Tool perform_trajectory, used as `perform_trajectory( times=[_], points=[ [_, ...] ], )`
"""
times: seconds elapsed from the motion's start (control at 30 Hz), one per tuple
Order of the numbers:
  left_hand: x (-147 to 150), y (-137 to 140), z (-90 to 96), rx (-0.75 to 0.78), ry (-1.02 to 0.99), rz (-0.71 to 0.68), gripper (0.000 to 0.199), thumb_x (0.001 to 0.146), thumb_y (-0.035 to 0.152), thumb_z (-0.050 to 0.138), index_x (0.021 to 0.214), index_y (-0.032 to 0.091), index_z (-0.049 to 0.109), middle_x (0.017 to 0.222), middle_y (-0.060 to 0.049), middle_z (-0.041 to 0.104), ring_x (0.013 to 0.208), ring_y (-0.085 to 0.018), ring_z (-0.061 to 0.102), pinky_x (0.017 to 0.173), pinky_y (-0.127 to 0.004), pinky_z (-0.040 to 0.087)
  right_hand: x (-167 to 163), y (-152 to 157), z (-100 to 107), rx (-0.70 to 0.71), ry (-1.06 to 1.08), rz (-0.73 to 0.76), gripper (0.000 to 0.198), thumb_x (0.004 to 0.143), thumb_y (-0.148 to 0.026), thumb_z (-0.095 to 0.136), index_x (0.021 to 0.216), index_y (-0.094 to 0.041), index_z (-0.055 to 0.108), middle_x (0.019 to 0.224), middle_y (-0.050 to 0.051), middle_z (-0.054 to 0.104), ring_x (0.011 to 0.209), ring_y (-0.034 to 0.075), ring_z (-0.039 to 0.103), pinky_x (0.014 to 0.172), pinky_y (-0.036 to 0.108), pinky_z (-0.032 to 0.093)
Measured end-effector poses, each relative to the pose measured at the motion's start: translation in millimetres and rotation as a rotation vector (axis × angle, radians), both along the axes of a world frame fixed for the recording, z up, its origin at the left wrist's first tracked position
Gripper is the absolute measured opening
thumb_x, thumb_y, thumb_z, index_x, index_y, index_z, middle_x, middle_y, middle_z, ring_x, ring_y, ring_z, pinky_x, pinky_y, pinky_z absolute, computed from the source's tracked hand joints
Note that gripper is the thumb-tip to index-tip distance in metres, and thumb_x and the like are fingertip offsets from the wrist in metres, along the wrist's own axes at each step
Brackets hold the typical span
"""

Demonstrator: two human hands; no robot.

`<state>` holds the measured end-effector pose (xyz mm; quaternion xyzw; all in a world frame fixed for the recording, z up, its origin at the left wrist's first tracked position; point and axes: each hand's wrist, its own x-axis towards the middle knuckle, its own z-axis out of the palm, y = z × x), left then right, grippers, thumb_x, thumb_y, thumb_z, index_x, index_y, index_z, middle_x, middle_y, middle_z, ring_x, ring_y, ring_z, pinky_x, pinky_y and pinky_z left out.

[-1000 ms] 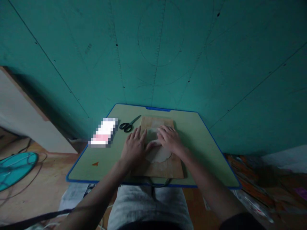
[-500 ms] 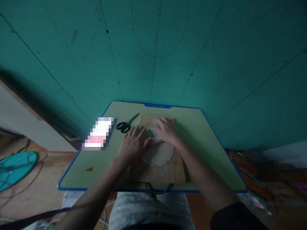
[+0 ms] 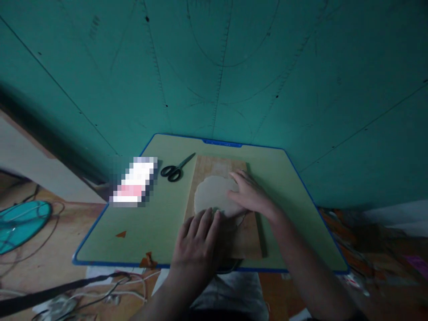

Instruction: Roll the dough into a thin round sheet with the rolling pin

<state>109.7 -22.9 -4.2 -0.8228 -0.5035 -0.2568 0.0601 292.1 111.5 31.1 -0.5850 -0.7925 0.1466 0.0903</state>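
A flat, pale sheet that looks like rolled dough point(image 3: 216, 191) lies on a wooden board point(image 3: 222, 165), its outline roughly round with a ragged near right edge. My left hand point(image 3: 197, 238) reaches over the near edge of the sheet, fingers stretched forward and fingertips at that edge; its thumb is hidden. At the right edge rests my right hand point(image 3: 250, 194), its thumb over the sheet and its fingers apart from the thumb. Part of the sheet's near side is covered by my left hand.
Black-handled scissors point(image 3: 175, 170) and a blurred-out phone-like object point(image 3: 135, 182) lie left of the board on a blue-edged table point(image 3: 281, 174). Small brown scraps point(image 3: 121, 234) sit at its near left. A green wall point(image 3: 214, 67) stands behind; cables point(image 3: 133, 285) run across the floor.
My left hand has moved toward me to the near edge of the sheet. My right hand has shifted right. The sheet's far part, earlier under my hands, now shows spread flat.
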Motion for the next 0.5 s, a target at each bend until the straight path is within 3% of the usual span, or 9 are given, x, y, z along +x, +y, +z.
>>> perform_trajectory(
  times=[0.2,0.5],
  points=[
    [1,-2,-0.3,-0.029,-0.018,0.008,0.049,0.096,0.032,0.051,0.14,0.011,0.051,0.138,-0.015,0.06,0.125,-0.03,0.054,0.102,-0.044,0.039,4,11,-17,-0.062,0.048,0.027,0.072,0.078,-0.029,0.067,0.146,-0.018,0.045,0.158,0.017,0.036,0.146,0.032,0.033,0.115,0.047,0.035],
    [2,-1,0.9,-0.046,-0.021,0.001,0.05,0.096,0.032,0.051,0.14,0.011,0.051,0.136,-0.015,0.061,0.122,-0.03,0.055,0.102,-0.045,0.04,13,17,-28,-0.06,0.058,0.071,0.076,0.077,-0.029,0.069,0.148,-0.02,0.043,0.158,0.015,0.035,0.147,0.031,0.031,0.116,0.048,0.034]
  ],
)
